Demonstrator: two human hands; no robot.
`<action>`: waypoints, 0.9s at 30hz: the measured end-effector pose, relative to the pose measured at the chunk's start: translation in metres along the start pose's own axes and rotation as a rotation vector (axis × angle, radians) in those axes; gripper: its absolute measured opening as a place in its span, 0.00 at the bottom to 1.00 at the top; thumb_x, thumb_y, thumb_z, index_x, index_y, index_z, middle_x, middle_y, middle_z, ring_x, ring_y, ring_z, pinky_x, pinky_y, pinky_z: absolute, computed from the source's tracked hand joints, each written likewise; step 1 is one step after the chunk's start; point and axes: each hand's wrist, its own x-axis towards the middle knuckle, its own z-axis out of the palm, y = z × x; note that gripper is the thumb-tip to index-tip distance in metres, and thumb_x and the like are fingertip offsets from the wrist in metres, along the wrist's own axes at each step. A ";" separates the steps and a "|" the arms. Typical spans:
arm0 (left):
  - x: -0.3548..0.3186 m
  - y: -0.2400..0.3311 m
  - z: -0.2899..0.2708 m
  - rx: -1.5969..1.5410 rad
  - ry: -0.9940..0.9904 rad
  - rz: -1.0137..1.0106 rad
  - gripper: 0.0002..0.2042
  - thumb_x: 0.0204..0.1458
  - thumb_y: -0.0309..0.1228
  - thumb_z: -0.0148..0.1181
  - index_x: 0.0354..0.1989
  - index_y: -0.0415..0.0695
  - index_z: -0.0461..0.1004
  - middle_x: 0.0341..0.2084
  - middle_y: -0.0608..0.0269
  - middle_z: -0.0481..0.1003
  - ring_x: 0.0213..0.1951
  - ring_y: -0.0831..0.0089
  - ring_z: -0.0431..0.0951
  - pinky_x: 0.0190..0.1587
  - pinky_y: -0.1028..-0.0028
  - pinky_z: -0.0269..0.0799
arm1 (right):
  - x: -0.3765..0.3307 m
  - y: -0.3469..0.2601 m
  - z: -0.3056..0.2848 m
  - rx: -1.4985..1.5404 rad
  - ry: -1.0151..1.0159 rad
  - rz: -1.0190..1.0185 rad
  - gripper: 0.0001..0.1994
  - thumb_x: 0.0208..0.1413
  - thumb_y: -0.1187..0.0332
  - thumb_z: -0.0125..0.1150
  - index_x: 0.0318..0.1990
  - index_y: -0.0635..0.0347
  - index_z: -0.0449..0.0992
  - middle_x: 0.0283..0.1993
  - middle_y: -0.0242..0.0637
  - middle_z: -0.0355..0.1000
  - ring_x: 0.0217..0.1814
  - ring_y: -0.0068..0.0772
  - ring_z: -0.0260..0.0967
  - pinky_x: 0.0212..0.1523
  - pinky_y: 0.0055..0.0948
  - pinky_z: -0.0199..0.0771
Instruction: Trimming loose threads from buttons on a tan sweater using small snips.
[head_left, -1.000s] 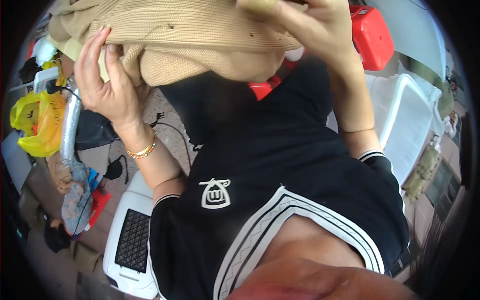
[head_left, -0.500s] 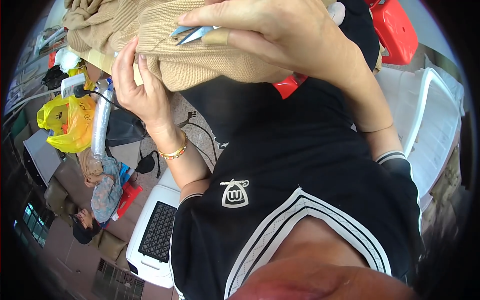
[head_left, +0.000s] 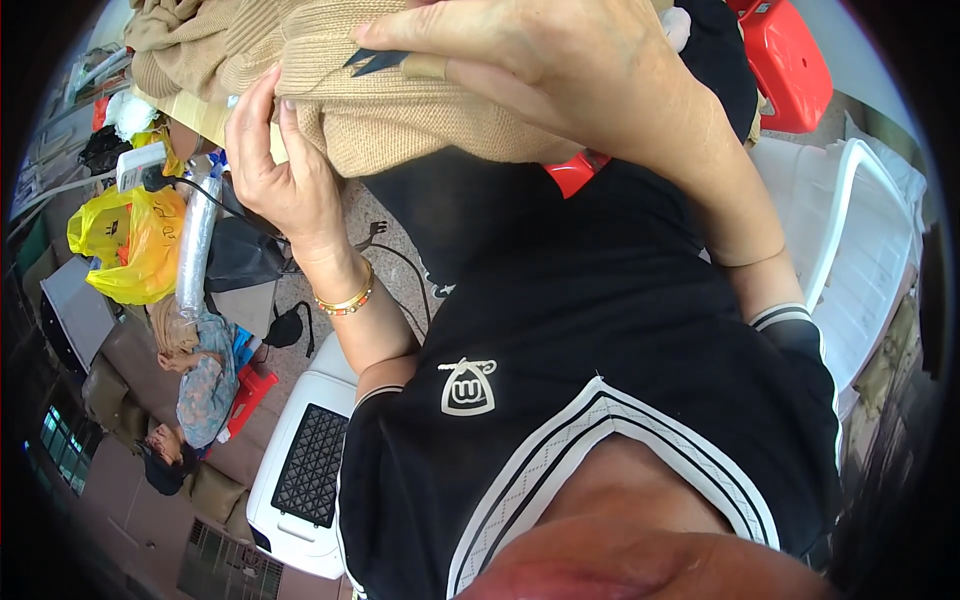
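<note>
You are holding a tan knitted garment (head_left: 400, 110) up in front of your chest, close under the camera, with both hands on it. Your right hand (head_left: 560, 70) is lying across the top of the knit, its fingers (head_left: 420, 35) curled together and clamped over the fabric, and a small dark pointed piece (head_left: 375, 62) is showing just under them; what that piece is cannot be told. Your left hand (head_left: 285, 175) is gripping the lower left edge of the same garment, thumb and fingers closed on the folded knit, with a beaded bracelet (head_left: 345, 300) sitting on the wrist. The rest of the garment is bunching up and away toward the upper left of the view.

Below your hands you are wearing a black shirt (head_left: 600, 350) with white striped trim at the neck. A red plastic stool (head_left: 785, 60) is standing at the upper right, and a white plastic chair (head_left: 860, 240) is beside it on the right. On the left a yellow plastic bag (head_left: 130, 240) is lying near a roll wrapped in clear film (head_left: 197, 240), and a white appliance with a black grille (head_left: 305, 470) is sitting lower down on the floor.
</note>
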 end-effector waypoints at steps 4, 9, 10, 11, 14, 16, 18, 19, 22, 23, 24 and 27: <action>-0.001 0.001 0.000 -0.015 0.002 -0.002 0.10 0.57 0.19 0.57 0.46 0.38 0.80 0.42 0.57 0.80 0.47 0.65 0.79 0.53 0.68 0.72 | -0.001 -0.004 -0.002 -0.029 -0.020 0.004 0.10 0.47 0.69 0.62 0.38 0.54 0.79 0.34 0.33 0.66 0.40 0.36 0.68 0.39 0.32 0.69; 0.000 -0.001 -0.001 0.015 -0.006 0.008 0.10 0.57 0.19 0.58 0.45 0.39 0.81 0.42 0.58 0.80 0.46 0.65 0.79 0.52 0.69 0.72 | -0.003 -0.004 -0.005 -0.169 -0.064 -0.029 0.10 0.49 0.70 0.63 0.40 0.56 0.80 0.33 0.35 0.68 0.38 0.37 0.70 0.37 0.32 0.70; 0.001 -0.006 -0.002 0.043 -0.013 0.026 0.10 0.57 0.19 0.58 0.45 0.39 0.81 0.41 0.58 0.80 0.46 0.66 0.79 0.52 0.70 0.72 | -0.002 -0.005 -0.008 -0.301 -0.107 -0.036 0.10 0.50 0.70 0.64 0.41 0.56 0.80 0.32 0.36 0.69 0.36 0.38 0.71 0.35 0.33 0.70; 0.004 -0.007 -0.005 0.054 0.012 0.013 0.09 0.56 0.20 0.58 0.44 0.40 0.81 0.41 0.58 0.81 0.45 0.67 0.79 0.50 0.70 0.72 | -0.002 -0.003 -0.013 -0.169 -0.073 0.063 0.10 0.51 0.71 0.64 0.42 0.58 0.81 0.32 0.37 0.70 0.35 0.39 0.71 0.34 0.33 0.70; 0.014 -0.014 -0.034 0.123 0.131 -0.015 0.09 0.56 0.19 0.58 0.43 0.38 0.81 0.40 0.59 0.81 0.41 0.68 0.79 0.46 0.72 0.73 | -0.017 0.017 -0.020 0.215 0.152 0.110 0.11 0.52 0.75 0.66 0.44 0.61 0.82 0.32 0.38 0.73 0.32 0.36 0.70 0.32 0.29 0.69; 0.023 -0.026 -0.031 0.014 0.219 -0.110 0.08 0.58 0.20 0.58 0.43 0.36 0.81 0.40 0.56 0.81 0.41 0.68 0.78 0.46 0.71 0.73 | -0.034 0.029 -0.034 0.251 0.213 0.092 0.12 0.54 0.76 0.66 0.47 0.62 0.82 0.31 0.37 0.72 0.32 0.28 0.68 0.34 0.24 0.68; 0.025 -0.042 -0.038 0.114 0.184 -0.060 0.08 0.58 0.21 0.57 0.43 0.35 0.81 0.40 0.56 0.80 0.41 0.68 0.78 0.45 0.71 0.74 | -0.047 0.031 -0.042 0.262 0.212 0.191 0.13 0.55 0.76 0.65 0.48 0.62 0.82 0.29 0.34 0.71 0.33 0.25 0.67 0.35 0.23 0.67; 0.022 -0.049 -0.041 0.194 0.148 -0.047 0.08 0.59 0.21 0.57 0.44 0.36 0.81 0.40 0.56 0.80 0.41 0.68 0.79 0.45 0.70 0.75 | -0.052 0.030 -0.045 0.264 0.166 0.300 0.14 0.54 0.76 0.67 0.49 0.64 0.81 0.30 0.34 0.72 0.35 0.23 0.67 0.37 0.22 0.67; 0.014 -0.051 -0.040 0.097 0.109 -0.138 0.09 0.58 0.21 0.58 0.45 0.37 0.81 0.42 0.55 0.78 0.44 0.65 0.78 0.48 0.68 0.75 | -0.064 0.031 -0.042 0.324 0.264 0.249 0.16 0.53 0.76 0.68 0.50 0.66 0.80 0.31 0.33 0.74 0.34 0.22 0.67 0.36 0.21 0.67; 0.013 -0.051 -0.039 0.137 0.094 -0.105 0.09 0.58 0.21 0.58 0.45 0.38 0.81 0.42 0.54 0.78 0.44 0.65 0.78 0.48 0.69 0.75 | -0.069 0.032 -0.042 0.329 0.270 0.249 0.16 0.53 0.76 0.68 0.50 0.66 0.80 0.31 0.33 0.74 0.34 0.22 0.67 0.36 0.21 0.67; 0.012 -0.051 -0.040 0.178 0.081 -0.073 0.09 0.58 0.21 0.58 0.45 0.38 0.81 0.42 0.54 0.78 0.44 0.65 0.78 0.47 0.69 0.75 | -0.075 0.034 -0.043 0.315 0.239 0.290 0.16 0.53 0.76 0.68 0.50 0.66 0.80 0.31 0.34 0.74 0.34 0.23 0.67 0.36 0.21 0.67; 0.010 -0.049 -0.039 0.139 0.078 -0.137 0.10 0.57 0.21 0.59 0.45 0.38 0.81 0.42 0.55 0.78 0.44 0.65 0.78 0.48 0.68 0.74 | -0.085 0.035 -0.043 0.312 0.207 0.357 0.16 0.53 0.76 0.69 0.51 0.67 0.80 0.32 0.34 0.75 0.34 0.23 0.68 0.35 0.21 0.67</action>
